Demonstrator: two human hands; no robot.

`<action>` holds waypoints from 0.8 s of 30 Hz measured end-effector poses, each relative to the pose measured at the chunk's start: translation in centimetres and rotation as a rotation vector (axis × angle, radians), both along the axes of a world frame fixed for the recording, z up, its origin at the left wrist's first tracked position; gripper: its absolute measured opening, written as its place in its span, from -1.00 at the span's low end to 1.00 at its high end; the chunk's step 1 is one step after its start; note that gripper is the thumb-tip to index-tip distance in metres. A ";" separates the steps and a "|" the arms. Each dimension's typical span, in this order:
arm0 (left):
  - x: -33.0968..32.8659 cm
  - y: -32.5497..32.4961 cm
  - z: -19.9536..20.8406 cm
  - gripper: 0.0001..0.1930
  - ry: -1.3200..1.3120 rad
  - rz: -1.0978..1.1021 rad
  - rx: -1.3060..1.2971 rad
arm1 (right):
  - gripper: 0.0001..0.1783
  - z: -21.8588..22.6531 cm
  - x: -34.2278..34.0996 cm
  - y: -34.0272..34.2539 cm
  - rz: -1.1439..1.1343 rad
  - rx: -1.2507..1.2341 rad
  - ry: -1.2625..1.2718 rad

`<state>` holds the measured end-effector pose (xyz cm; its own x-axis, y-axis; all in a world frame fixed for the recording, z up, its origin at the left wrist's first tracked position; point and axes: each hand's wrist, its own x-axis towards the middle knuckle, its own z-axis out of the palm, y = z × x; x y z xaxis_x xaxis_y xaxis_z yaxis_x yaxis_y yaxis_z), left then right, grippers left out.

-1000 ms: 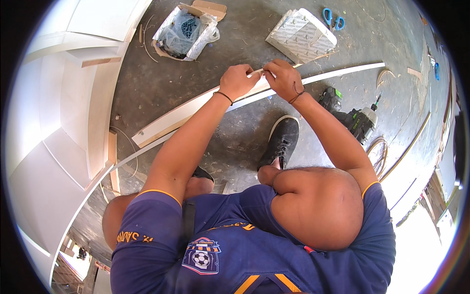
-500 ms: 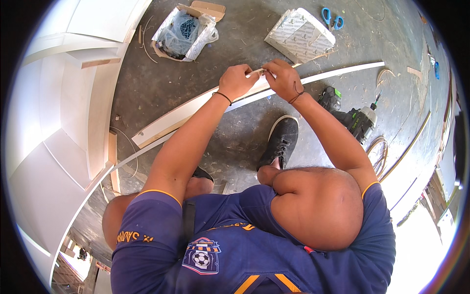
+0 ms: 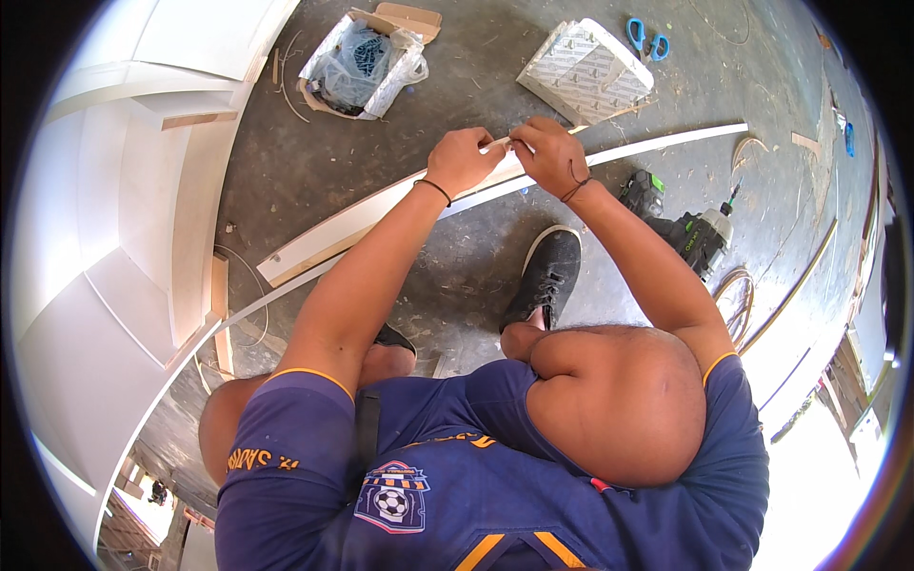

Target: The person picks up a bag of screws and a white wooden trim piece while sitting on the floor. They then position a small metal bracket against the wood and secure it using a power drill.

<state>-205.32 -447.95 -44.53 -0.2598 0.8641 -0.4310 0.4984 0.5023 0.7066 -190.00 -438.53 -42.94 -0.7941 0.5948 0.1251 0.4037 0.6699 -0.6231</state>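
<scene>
Over a narrow white board [image 3: 328, 228] with a bare wood edge, both hands meet fingertip to fingertip. Thumb and fingers of my left hand [image 3: 464, 159] are pinched together at the board's upper edge. Close beside it, my right hand [image 3: 550, 155] is curled, its thumb and forefinger pinched too. Whatever lies between the fingertips is too small and too covered to name. A long, thin white strip [image 3: 657, 143] passes just below the hands and curves down to the left, under my left forearm.
Beyond the hands stand an open box [image 3: 386, 95] with a plastic bag of screws and a patterned carton [image 3: 595, 76]. Blue-handled scissors [image 3: 657, 46] lie farther right. A cordless driver [image 3: 700, 238] and coiled edging [image 3: 733, 290] are right of my shoe [image 3: 552, 271]. White panels [image 3: 143, 219] rise at left.
Both hands keep nearly the same place, with only slight shifts at the fingertips. The whole view has moved very slightly.
</scene>
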 end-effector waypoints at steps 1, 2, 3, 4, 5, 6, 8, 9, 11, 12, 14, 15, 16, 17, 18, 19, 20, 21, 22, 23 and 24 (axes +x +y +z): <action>0.0 0.0 0.0 -0.57 -0.003 0.000 -0.001 | -0.94 0.0 0.0 0.0 -0.004 0.004 -0.004; 0.0 0.0 0.0 -0.57 -0.006 0.000 -0.001 | -0.94 0.0 -0.1 -0.1 -0.003 0.002 -0.005; 0.0 0.0 0.1 -0.57 -0.008 0.003 -0.008 | -0.94 0.0 -0.1 -0.1 -0.003 0.000 -0.007; 0.0 0.0 0.1 -0.57 -0.009 0.006 -0.015 | -0.93 0.0 0.0 -0.1 -0.002 -0.003 -0.008; 0.1 0.1 0.2 -0.58 -0.011 0.008 -0.022 | -0.93 0.1 0.0 -0.1 -0.002 -0.001 -0.010; 0.1 0.0 0.2 -0.58 -0.011 0.010 -0.020 | -0.94 0.1 0.0 -0.1 -0.001 0.001 -0.012; 0.1 0.0 0.1 -0.59 -0.011 0.012 -0.016 | -0.94 0.1 0.0 -0.1 -0.002 0.003 -0.015; 0.0 0.0 0.0 -0.59 -0.012 0.013 -0.011 | -0.94 0.1 -0.1 -0.1 -0.002 0.004 -0.015; 0.0 -0.1 -0.2 -0.60 -0.014 0.014 -0.003 | -0.94 0.1 -0.1 -0.1 -0.002 0.008 -0.017; 0.0 0.0 -0.2 -0.60 -0.016 0.013 -0.005 | -0.94 0.1 -0.1 -0.1 -0.002 0.010 -0.018; 0.0 0.0 -0.3 -0.61 -0.019 0.012 -0.008 | -0.94 0.1 -0.1 -0.1 -0.001 0.013 -0.018; 0.0 0.0 -0.3 -0.61 -0.017 0.012 -0.007 | -0.94 0.1 -0.1 -0.1 0.000 0.015 -0.017; 0.0 0.0 -0.3 -0.61 -0.015 0.012 -0.006 | -0.94 0.1 -0.1 -0.1 0.001 0.016 -0.015; 0.0 0.0 -0.3 -0.61 -0.013 0.013 -0.004 | -0.94 0.0 -0.1 -0.1 0.001 0.016 -0.011; 0.0 0.0 -0.3 -0.61 -0.015 0.014 -0.003 | -0.94 0.0 -0.1 0.0 0.002 0.017 -0.007; 0.0 0.0 -0.3 -0.61 -0.018 0.015 -0.001 | -0.94 0.0 0.0 0.0 0.002 0.017 -0.004; 0.1 0.0 -0.3 -0.62 -0.020 0.016 0.001 | -0.94 -0.1 0.0 0.0 0.000 0.018 -0.006; 0.0 0.0 -0.3 -0.62 -0.025 0.013 -0.005 | -0.94 0.0 0.0 0.0 0.000 0.018 -0.006; -0.1 0.0 -0.4 -0.62 -0.030 0.010 -0.012 | -0.94 0.0 0.0 0.0 0.000 0.018 -0.007; -0.1 0.0 -0.5 -0.62 -0.036 0.007 -0.018 | -0.94 0.0 -0.1 0.0 -0.002 0.014 -0.008; -0.1 0.0 -0.5 -0.62 -0.035 0.007 0.000 | -0.94 0.0 -0.1 -0.1 -0.004 0.009 -0.010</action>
